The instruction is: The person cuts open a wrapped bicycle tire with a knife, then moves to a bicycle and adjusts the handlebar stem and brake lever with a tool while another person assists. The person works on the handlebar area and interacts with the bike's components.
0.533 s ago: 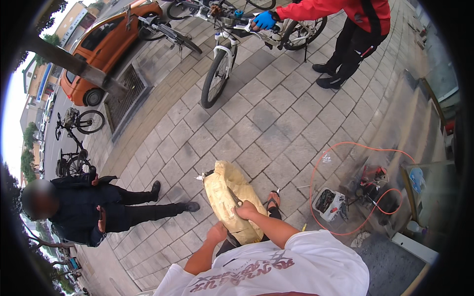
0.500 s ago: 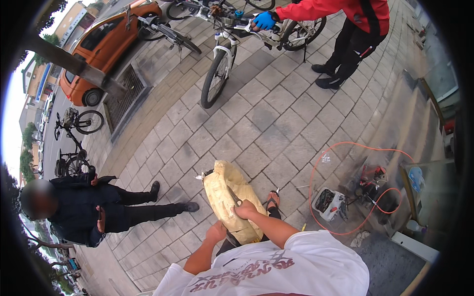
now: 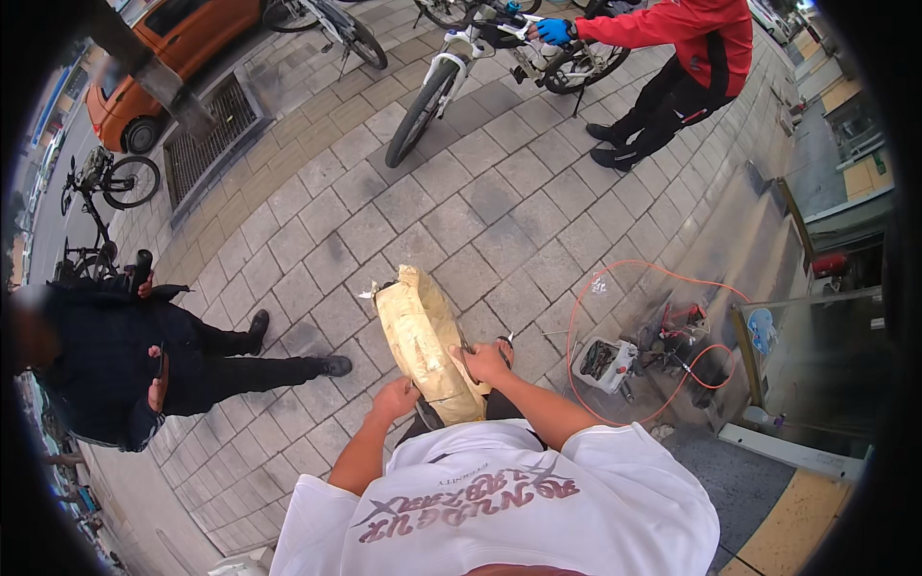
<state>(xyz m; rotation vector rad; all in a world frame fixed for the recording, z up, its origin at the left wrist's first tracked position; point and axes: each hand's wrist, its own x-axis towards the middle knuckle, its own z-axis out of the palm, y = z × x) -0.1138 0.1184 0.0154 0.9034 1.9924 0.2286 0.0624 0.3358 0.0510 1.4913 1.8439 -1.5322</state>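
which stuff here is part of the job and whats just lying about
In hand:
- yellow-wrapped bundle
- right grip, on its wrapping
- left grip, at its edge

Just about, untouched:
- open toolbox
- orange hose
- orange car

Daylight falls on grey paving (image 3: 480,216) beside a glass panel (image 3: 824,350).
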